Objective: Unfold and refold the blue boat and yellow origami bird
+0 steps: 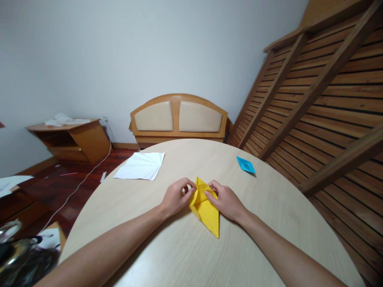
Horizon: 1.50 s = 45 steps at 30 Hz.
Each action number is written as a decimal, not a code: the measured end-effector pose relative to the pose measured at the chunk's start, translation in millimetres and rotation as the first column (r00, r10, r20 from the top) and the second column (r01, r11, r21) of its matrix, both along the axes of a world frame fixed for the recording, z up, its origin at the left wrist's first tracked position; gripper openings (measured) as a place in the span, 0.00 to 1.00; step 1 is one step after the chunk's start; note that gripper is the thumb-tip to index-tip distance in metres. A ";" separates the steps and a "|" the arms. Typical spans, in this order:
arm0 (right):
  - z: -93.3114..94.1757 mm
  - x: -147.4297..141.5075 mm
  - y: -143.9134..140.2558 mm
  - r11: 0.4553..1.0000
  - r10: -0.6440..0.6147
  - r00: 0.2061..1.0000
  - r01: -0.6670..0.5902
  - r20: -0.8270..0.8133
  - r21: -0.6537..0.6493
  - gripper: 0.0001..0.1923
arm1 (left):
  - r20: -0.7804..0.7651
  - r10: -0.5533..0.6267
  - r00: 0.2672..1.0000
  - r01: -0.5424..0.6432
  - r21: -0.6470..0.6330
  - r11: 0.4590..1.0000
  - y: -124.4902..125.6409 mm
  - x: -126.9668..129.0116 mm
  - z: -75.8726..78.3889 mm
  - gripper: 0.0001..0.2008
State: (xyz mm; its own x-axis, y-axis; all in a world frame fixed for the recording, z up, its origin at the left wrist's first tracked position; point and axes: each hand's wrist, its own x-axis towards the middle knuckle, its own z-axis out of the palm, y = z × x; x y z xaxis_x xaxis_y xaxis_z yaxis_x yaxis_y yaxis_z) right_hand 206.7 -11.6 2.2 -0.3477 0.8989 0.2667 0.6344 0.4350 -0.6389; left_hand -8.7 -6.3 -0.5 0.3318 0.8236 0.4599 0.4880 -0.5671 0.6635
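A piece of yellow origami paper [208,215], folded into a long pointed diamond, is between my hands above the middle of the round table [167,255]. Its lower tip points toward me, and a flap stands raised at the upper left. My left hand [177,196] pinches the left edge near the top point between thumb and fingers. On the other side, my right hand [226,199] grips the right edge, its thumb lying on the front face and its fingers partly hidden behind the paper.
A creased white sheet [140,166] lies at the table's far left. A small blue folded paper [245,164] rests at the far right. Beyond the table stands a padded headboard [178,115]. Wooden slats [323,99] lean at right; a low cabinet [74,141] is at left.
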 end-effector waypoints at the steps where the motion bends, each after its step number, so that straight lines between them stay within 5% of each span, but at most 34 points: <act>1: -0.3 0.1 0.2 1.000 -0.003 1.000 0.003 0.001 0.016 0.04 | -0.011 0.029 1.000 -0.029 -0.001 1.000 0.5 -0.2 -0.4 0.06; 6: -3.8 1.6 1.9 1.000 -0.003 1.000 0.002 0.011 0.031 0.05 | -0.052 0.130 0.990 -0.131 -0.015 0.991 3.1 -1.6 -1.7 0.04; 22: 0.3 -1.9 0.3 0.998 -0.058 0.997 0.057 0.055 0.014 0.05 | -0.068 0.055 0.996 -0.048 0.097 0.994 -2.2 -1.3 -2.8 0.03; 34: 5.6 -7.8 -7.0 0.998 -0.040 0.999 0.038 0.035 0.042 0.03 | -0.157 0.167 0.973 -0.160 0.060 0.985 -0.2 -1.4 -1.0 0.01; 45: 9.8 -11.9 -11.1 0.996 -0.076 0.995 0.078 -0.060 0.032 0.07 | -0.055 -0.021 0.998 0.023 0.035 0.999 -3.3 2.5 -4.1 0.11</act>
State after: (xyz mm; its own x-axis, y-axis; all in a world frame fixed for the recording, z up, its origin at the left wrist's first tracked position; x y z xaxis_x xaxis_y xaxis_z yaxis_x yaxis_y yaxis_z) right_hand 194.8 -22.8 12.0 -0.2610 0.9122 0.3160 0.6288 0.4090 -0.6613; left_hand -6.2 -9.6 -4.6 0.3751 0.7994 0.4694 0.5105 -0.6008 0.6152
